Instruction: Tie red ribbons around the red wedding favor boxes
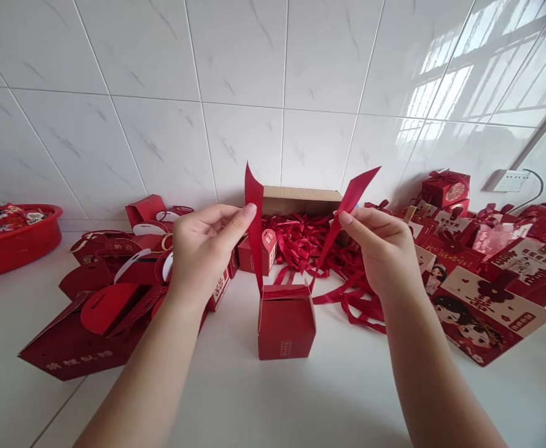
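Note:
A small red gift box (287, 330) stands upright on the white table in front of me, its top drawn together. A red satin ribbon (256, 249) runs through its top, with one length rising on each side. My left hand (214, 239) pinches the left length between thumb and fingers, its pointed end sticking up above the thumb. My right hand (376, 242) pinches the other length, and that end slants up to the right. Both hands are above the box, apart from each other, and neither touches it.
Behind the gift box, a cardboard carton (301, 194) spills a heap of red ribbons (296, 239). Folded red boxes (99, 336) crowd the left, near a red plastic basin (15, 246) with part of another hand at its edge. Printed gift boxes (480, 317) fill the right, below a wall socket (506, 180).

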The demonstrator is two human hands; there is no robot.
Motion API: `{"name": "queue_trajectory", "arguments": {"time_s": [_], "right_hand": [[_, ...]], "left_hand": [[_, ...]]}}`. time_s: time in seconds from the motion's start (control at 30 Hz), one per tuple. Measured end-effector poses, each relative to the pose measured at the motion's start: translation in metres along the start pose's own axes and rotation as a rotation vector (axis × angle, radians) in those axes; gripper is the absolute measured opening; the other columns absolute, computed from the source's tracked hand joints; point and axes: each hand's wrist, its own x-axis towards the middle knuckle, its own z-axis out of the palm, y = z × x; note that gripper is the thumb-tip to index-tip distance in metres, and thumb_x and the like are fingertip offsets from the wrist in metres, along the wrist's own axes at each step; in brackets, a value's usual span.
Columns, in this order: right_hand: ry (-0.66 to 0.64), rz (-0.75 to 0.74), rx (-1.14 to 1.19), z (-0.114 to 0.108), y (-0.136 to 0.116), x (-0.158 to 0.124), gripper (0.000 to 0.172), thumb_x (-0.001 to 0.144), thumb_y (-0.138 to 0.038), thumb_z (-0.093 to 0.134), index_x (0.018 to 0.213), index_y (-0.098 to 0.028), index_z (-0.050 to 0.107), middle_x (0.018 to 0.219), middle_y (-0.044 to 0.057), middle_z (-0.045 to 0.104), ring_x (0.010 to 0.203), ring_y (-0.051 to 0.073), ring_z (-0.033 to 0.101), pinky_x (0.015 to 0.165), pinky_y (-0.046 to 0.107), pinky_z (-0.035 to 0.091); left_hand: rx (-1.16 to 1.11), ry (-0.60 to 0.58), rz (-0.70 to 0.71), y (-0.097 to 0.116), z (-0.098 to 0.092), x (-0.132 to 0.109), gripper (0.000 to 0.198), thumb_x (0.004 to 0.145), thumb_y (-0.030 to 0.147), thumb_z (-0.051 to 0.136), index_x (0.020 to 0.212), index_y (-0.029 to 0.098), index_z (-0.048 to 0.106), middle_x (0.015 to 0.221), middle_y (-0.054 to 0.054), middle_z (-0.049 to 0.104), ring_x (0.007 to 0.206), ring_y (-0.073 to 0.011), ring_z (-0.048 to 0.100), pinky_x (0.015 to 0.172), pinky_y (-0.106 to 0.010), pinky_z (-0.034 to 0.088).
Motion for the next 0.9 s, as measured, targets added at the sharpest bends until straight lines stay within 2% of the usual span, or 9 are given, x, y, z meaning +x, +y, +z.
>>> {"name": "queue_trajectory", "arguments": {"time_s": [0.23,0.5,0.73,0.8,0.9], "right_hand": [[-0.003,-0.018,-0.024,-0.0005,0.0009,0.0002,0.008,0.078,-0.033,0.072,0.079,-0.025,0.072,0.075,-0.001,0.071,0.068,0.014,0.066,0.062,0.029,0.055],[-0.011,-0.018,0.02,0.0012,0.0012,-0.0001,0.005,0.077,-0.03,0.073,0.076,-0.025,0.073,0.073,-0.001,0.071,0.065,0.013,0.064,0.061,0.027,0.053],[-0.017,0.009,0.009,0.0008,-0.0004,-0.0016,0.012,0.078,-0.034,0.072,0.079,-0.023,0.069,0.074,0.0,0.07,0.068,0.014,0.065,0.062,0.028,0.054],[-0.043,0.048,0.044,0.0012,-0.0003,-0.0021,0.015,0.08,-0.037,0.07,0.08,-0.022,0.066,0.075,0.001,0.069,0.069,0.015,0.066,0.063,0.028,0.055],[-0.093,0.11,0.108,0.0051,-0.0001,-0.0038,0.018,0.08,-0.038,0.069,0.082,-0.021,0.063,0.074,0.001,0.068,0.064,0.014,0.066,0.06,0.027,0.055]], "left_hand": [[0.046,0.009,0.018,-0.0008,0.0016,-0.0002,0.021,0.075,0.041,0.07,0.066,0.023,0.066,0.058,0.001,0.055,0.057,-0.0137,0.051,0.055,-0.027,0.045],[-0.02,0.002,0.05,0.0011,0.0007,-0.0007,0.017,0.075,0.034,0.072,0.063,0.024,0.068,0.055,0.002,0.053,0.055,-0.0127,0.05,0.052,-0.027,0.042],[0.026,0.004,0.036,-0.0006,0.0019,-0.0016,0.019,0.076,0.039,0.07,0.067,0.022,0.068,0.059,0.001,0.058,0.057,-0.0138,0.055,0.055,-0.026,0.047],[0.031,-0.027,0.033,-0.0011,0.0021,-0.002,0.018,0.078,0.039,0.069,0.072,0.022,0.069,0.064,0.0,0.062,0.061,-0.0146,0.059,0.058,-0.026,0.049],[0.045,-0.134,0.057,0.0002,0.0025,-0.0029,0.016,0.079,0.037,0.068,0.076,0.021,0.07,0.068,-0.001,0.066,0.066,-0.0155,0.063,0.061,-0.024,0.051]]}}
